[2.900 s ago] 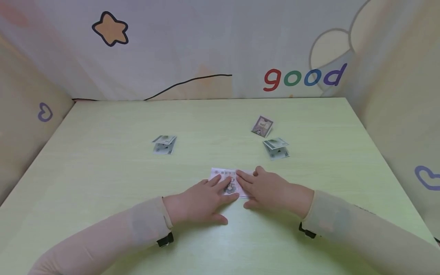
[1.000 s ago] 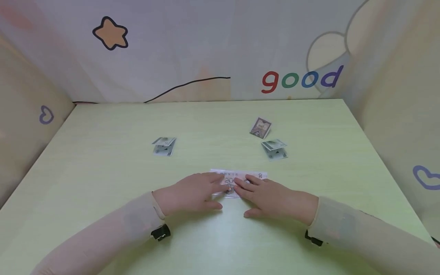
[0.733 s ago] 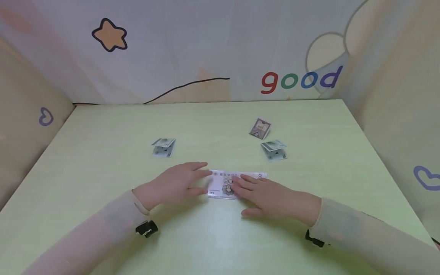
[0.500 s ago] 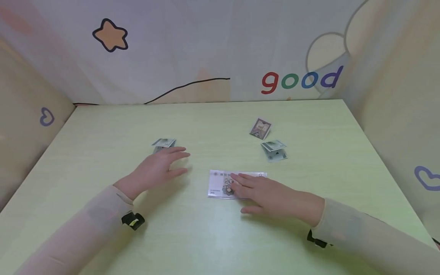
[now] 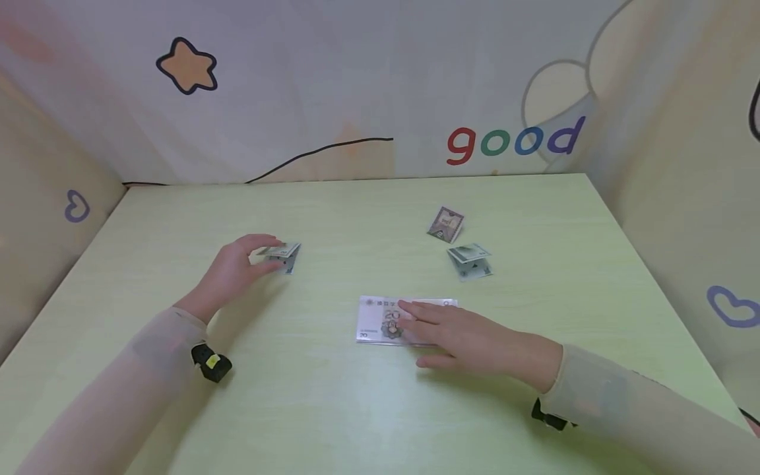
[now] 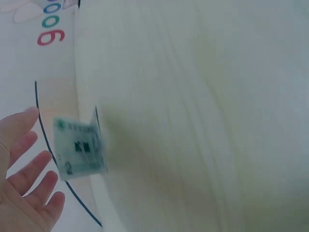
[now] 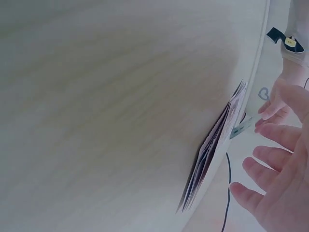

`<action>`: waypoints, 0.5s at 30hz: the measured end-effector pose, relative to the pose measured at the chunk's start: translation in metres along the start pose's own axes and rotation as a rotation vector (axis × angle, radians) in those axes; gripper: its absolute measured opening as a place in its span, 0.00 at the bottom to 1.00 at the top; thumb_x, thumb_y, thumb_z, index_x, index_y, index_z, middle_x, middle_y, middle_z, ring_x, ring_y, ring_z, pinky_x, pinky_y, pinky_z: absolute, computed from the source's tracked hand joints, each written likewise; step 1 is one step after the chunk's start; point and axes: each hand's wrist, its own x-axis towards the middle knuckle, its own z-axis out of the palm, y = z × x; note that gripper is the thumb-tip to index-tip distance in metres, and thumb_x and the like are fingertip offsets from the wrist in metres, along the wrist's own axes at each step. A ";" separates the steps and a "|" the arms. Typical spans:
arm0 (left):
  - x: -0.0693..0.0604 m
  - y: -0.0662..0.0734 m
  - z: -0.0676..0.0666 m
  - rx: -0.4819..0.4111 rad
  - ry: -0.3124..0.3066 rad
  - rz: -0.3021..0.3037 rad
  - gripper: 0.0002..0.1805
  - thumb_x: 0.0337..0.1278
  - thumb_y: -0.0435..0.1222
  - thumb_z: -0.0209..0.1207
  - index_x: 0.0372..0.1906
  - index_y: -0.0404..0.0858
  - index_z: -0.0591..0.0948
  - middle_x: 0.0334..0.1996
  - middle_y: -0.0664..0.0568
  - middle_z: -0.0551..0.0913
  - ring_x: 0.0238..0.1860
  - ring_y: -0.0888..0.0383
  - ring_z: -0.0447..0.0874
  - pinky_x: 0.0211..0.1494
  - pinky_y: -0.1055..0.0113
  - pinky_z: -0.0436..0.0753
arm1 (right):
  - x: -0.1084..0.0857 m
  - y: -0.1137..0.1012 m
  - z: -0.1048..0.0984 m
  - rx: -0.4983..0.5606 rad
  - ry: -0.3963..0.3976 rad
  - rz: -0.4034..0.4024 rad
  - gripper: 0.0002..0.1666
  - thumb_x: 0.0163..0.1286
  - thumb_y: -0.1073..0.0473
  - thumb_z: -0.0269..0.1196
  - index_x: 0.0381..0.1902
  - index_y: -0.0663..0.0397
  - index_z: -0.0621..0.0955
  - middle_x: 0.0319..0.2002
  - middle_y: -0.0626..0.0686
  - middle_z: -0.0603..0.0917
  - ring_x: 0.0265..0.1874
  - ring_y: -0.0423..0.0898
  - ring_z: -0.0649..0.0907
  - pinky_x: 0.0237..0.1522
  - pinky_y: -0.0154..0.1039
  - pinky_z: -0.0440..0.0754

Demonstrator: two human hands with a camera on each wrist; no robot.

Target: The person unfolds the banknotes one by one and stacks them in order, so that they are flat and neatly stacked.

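Observation:
In the head view my left hand (image 5: 231,267) is at the folded green banknote (image 5: 289,258) on the left, thumb and fingers spread on either side of it. The left wrist view shows this banknote (image 6: 79,150) standing partly unfolded, with a gap between it and my relaxed fingers (image 6: 34,176). My right hand (image 5: 469,336) lies flat over the right part of a stack of purple-white banknotes (image 5: 374,320) marked 20. From the right wrist view the stack (image 7: 212,150) shows several loose layers at its edge; whether my fingers touch it I cannot tell.
Another folded green banknote (image 5: 471,262) stands half open at the right of the table (image 5: 267,409). Just behind it is a folded brown-purple banknote (image 5: 446,224). Printed cloth walls (image 5: 297,79) enclose the table's back and sides.
My left hand has left the stack and moved left and away from me to the folded green banknote. The right hand stays over the stack, whose left part is now uncovered.

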 end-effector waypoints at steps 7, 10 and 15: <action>0.008 -0.025 -0.007 -0.098 -0.033 -0.082 0.25 0.57 0.39 0.62 0.59 0.34 0.74 0.62 0.41 0.70 0.65 0.44 0.61 0.63 0.46 0.63 | -0.001 0.000 -0.001 0.012 -0.015 0.020 0.38 0.67 0.46 0.58 0.69 0.57 0.63 0.71 0.55 0.57 0.69 0.51 0.58 0.64 0.49 0.60; 0.011 -0.029 -0.011 -0.117 -0.067 -0.103 0.26 0.57 0.40 0.62 0.59 0.34 0.74 0.62 0.40 0.69 0.65 0.44 0.60 0.63 0.46 0.63 | -0.001 -0.001 -0.002 0.013 -0.021 0.029 0.38 0.66 0.46 0.59 0.69 0.57 0.63 0.71 0.55 0.56 0.69 0.50 0.58 0.65 0.48 0.60; 0.014 -0.033 -0.015 -0.108 -0.120 -0.134 0.24 0.57 0.40 0.61 0.58 0.34 0.75 0.63 0.40 0.68 0.66 0.42 0.58 0.63 0.46 0.64 | -0.002 -0.003 -0.004 0.027 -0.031 0.045 0.38 0.66 0.46 0.59 0.69 0.56 0.62 0.71 0.55 0.56 0.69 0.50 0.57 0.65 0.48 0.60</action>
